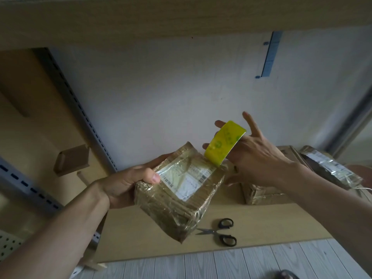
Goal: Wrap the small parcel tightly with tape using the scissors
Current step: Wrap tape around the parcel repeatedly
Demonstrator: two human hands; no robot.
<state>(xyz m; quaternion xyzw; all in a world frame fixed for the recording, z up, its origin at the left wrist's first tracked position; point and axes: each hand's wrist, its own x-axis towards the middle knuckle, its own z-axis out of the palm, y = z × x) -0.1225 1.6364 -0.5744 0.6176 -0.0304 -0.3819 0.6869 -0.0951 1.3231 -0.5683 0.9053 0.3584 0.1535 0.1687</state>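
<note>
- The left forearm is seen nearest, coming in from the near left corner. The left hand point(128, 184) is curled round the left edge of the parcel point(177, 210), with the thumb pressed on the top face by the corner of the label point(187, 178). The other fingers are mostly hidden behind the parcel.
- The parcel is held in the air above the board point(271, 224), tilted, with its near corner pointing down. It is brown card covered in glossy clear tape.
- The right hand point(259, 156) is held to the right of the parcel with its fingers straight and spread. Some of them are passed through the core of the yellow tape roll point(223, 146), which is carried on them. The thumb hangs apart below.
- The roll's lower edge is set against the parcel's far right edge. Whether a strip is stretched between them cannot be told.
- The scissors point(221, 231) are left lying on the board, near and to the right of the parcel. The blades are slightly parted and point left, the black handles right.
- Two more taped packs point(261, 192) point(332, 168) are laid on the board's far right, partly hidden by the right arm.
- A pale plank floor point(241, 264) is seen nearer than the board.
- On the left a grey slotted rail point(80, 109) is fixed, with a small brown box point(72, 160) beyond it.
- A grey bracket point(270, 55) is screwed to the white far wall.
</note>
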